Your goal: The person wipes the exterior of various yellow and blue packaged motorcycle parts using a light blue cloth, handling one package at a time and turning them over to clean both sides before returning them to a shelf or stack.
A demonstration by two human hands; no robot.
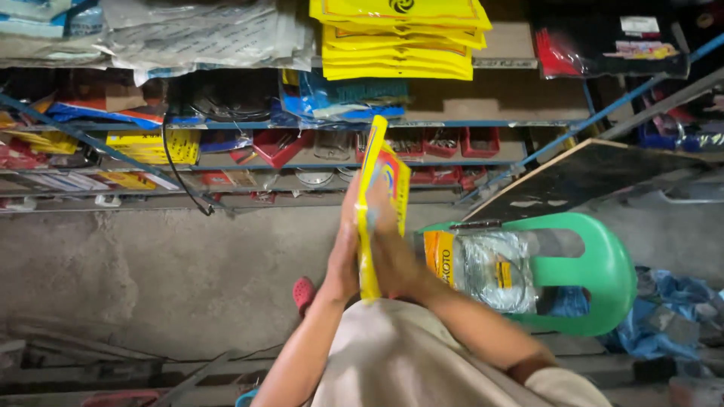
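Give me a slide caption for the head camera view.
Both hands, left and right, press a flat yellow packet between the palms above a green chair.

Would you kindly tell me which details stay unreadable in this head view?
- Yellow packet: seen edge-on between left hand and right hand, faces hidden.
- Clear packet on green chair: glare hides its contents.
- Shelf bins: contents too small.

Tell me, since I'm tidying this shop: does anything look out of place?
A dark board leans askew against the shelving, and blue plastic sheeting lies crumpled on the floor beside the green chair.
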